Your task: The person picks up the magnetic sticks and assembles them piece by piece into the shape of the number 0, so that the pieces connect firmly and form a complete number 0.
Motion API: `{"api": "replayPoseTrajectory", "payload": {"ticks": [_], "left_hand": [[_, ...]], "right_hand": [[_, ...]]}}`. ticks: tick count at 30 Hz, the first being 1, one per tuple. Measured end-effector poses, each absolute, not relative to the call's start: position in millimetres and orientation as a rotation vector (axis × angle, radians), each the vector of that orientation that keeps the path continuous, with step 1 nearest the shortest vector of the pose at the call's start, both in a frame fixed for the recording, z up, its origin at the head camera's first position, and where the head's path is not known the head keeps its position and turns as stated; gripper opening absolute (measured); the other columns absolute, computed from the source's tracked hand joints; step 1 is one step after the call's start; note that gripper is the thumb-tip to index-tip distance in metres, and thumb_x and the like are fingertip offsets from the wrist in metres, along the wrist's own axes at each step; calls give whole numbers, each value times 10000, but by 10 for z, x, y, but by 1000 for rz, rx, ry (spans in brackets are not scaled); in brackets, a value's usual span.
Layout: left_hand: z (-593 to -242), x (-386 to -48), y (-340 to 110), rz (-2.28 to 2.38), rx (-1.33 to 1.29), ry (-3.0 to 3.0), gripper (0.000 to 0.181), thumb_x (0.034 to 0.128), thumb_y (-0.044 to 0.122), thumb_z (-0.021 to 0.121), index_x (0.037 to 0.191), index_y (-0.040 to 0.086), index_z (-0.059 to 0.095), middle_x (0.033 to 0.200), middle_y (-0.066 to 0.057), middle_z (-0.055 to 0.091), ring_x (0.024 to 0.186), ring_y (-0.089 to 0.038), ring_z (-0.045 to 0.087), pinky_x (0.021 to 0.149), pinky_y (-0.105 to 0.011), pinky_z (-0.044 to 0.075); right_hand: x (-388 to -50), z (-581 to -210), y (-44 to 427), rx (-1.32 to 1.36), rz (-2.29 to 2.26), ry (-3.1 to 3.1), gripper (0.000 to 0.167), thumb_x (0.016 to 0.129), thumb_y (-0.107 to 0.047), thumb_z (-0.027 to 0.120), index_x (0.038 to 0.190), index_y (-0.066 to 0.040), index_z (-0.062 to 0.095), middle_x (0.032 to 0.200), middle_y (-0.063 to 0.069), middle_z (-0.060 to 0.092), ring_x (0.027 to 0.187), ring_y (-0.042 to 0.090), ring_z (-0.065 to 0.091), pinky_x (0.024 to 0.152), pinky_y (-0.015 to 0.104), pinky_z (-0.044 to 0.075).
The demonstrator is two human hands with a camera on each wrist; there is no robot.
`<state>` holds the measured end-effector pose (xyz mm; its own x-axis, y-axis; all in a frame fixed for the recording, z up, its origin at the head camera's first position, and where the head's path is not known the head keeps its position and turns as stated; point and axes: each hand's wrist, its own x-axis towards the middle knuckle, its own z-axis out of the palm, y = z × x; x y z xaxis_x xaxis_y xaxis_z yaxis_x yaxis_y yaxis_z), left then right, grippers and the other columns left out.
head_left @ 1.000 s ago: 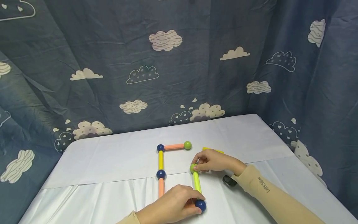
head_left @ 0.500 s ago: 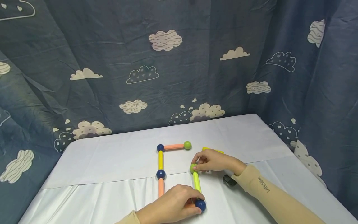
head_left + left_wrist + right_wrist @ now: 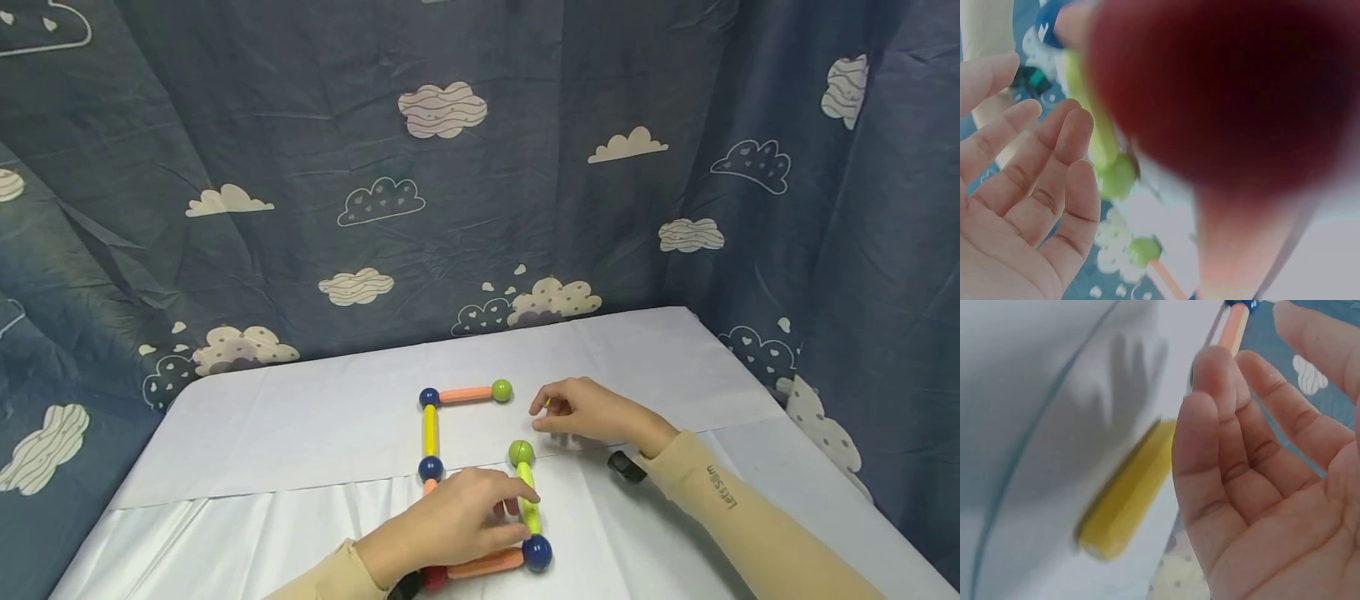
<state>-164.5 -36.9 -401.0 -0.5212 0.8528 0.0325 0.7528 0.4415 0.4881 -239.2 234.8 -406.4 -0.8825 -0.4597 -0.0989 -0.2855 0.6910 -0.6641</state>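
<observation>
My left hand (image 3: 453, 523) hovers over the lower part of a shape of magnetic rods and balls, fingers loosely bent and holding nothing. Just right of it a yellow-green rod (image 3: 526, 479) joins a green ball (image 3: 521, 452) to a dark blue ball (image 3: 537, 553). An orange rod (image 3: 487, 563) runs from that blue ball to a red ball (image 3: 436, 577), partly hidden under the left wrist. My right hand (image 3: 592, 411), relaxed and holding nothing, is above a loose yellow rod (image 3: 1132, 494), which shows beside the fingers in the right wrist view.
At the shape's far side, an orange rod (image 3: 465, 394) links a blue ball (image 3: 429, 398) and a green ball (image 3: 502, 390). A yellow rod (image 3: 431, 432) leads down to another blue ball (image 3: 431, 468). White cloth (image 3: 300, 433) covers the table; a cloud-print curtain (image 3: 480, 192) hangs behind.
Both hands have let go of the balls at the ends of the yellow-green rod. The right hand has moved away and right; the left has lifted slightly, uncovering the lower orange rod.
</observation>
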Motion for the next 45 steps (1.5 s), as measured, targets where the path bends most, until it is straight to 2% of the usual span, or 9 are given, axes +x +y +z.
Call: {"api": "replayPoseTrajectory", "payload": {"ticks": [4,11,16,21,29,41,45], "left_hand": [[-3877,-1826,-330,685,1335,2522,295,992,226,789,1281,179,754,995,83,764,869,42,644,783,-135,522],[-3737,-2220,-250,698,1338,2675,257,988,186,791,1236,127,767,1008,-3,774,911,-110,706,794,-227,564],[-3792,-2493,-249,611,1340,2839,249,974,154,803,1218,115,770,1061,-70,777,964,-203,744,811,-348,605],[-3877,-2758,-285,503,1259,2967,258,944,115,818,1200,112,779,1058,-104,763,922,-233,728,804,-435,612],[-3926,-3059,-338,430,1024,2953,298,976,207,809,1256,111,768,1203,-124,762,1098,-286,727,952,-484,595],[-3997,-3213,-300,343,1004,2890,309,990,247,798,1286,159,783,1182,-73,796,1109,-226,738,982,-458,597],[-4000,-3215,-279,347,996,2876,285,984,217,801,1265,172,791,1146,-64,800,1066,-214,734,966,-447,596]], "right_hand": [[-2440,-4011,2453,-568,-905,2748,250,984,-270,794,1151,-85,768,788,-29,644,710,110,541,665,251,460],[-2500,-3922,2596,-467,-858,2829,272,981,-273,800,1154,-67,757,773,0,619,648,126,525,600,254,432],[-2513,-3926,2663,-437,-819,2826,307,966,-268,808,1170,-46,749,804,9,634,680,131,532,623,260,448],[-2532,-3973,2695,-411,-795,2811,312,942,-259,834,1169,-63,747,837,16,648,710,136,545,647,269,464],[-2530,-4033,2703,-383,-766,2790,322,903,-242,882,1147,-77,750,893,26,644,786,152,542,689,287,465],[-2568,-4100,2724,-331,-797,2754,283,916,-199,866,1145,-75,756,844,28,621,738,150,532,636,264,439],[-2595,-4129,2729,-313,-800,2749,277,917,-206,865,1140,-80,757,821,24,610,713,148,527,623,264,428]]}}
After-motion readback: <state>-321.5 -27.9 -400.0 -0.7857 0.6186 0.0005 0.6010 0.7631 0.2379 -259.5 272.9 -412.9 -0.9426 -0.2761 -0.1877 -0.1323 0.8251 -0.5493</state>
